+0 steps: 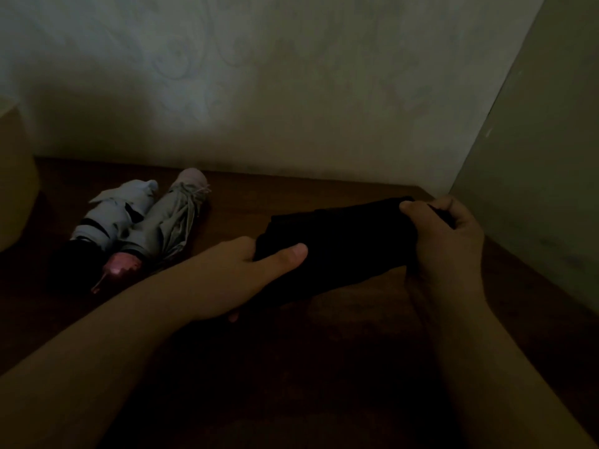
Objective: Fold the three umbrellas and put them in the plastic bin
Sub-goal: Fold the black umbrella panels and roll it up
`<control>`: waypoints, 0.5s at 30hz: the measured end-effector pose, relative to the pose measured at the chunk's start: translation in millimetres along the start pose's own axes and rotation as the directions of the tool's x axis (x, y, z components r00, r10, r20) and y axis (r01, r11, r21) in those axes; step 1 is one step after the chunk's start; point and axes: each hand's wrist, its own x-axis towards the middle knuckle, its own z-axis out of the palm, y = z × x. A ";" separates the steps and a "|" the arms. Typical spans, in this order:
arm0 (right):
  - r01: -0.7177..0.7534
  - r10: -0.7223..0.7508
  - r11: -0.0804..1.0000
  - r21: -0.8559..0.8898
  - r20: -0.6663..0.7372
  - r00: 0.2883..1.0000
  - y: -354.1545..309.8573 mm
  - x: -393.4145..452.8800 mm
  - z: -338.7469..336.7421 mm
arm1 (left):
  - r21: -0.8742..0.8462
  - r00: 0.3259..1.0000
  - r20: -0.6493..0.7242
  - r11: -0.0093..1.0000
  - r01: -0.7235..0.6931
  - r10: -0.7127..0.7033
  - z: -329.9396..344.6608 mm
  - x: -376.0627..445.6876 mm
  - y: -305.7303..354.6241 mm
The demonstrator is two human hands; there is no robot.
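A black folded umbrella (340,241) lies across the dark wooden table (291,367) at centre right. My left hand (246,277) grips its near, left end, thumb on top. My right hand (444,234) grips its far, right end with curled fingers. At the left, two more folded umbrellas lie side by side: a light blue one (113,215) with black bands and a black handle, and a grey one (171,222) with a pink handle (121,265). The scene is dim.
A pale rounded container (14,176) stands at the far left edge, only partly in view. A patterned wall (259,92) runs behind the table, and a greenish panel (534,173) closes the right side.
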 end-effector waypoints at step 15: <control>-0.321 0.320 0.947 -0.017 -0.028 0.947 12.7 6.3 3.2 | 0.290 0.941 -0.255 0.946 -0.144 0.222 5.7 5.8 -1.6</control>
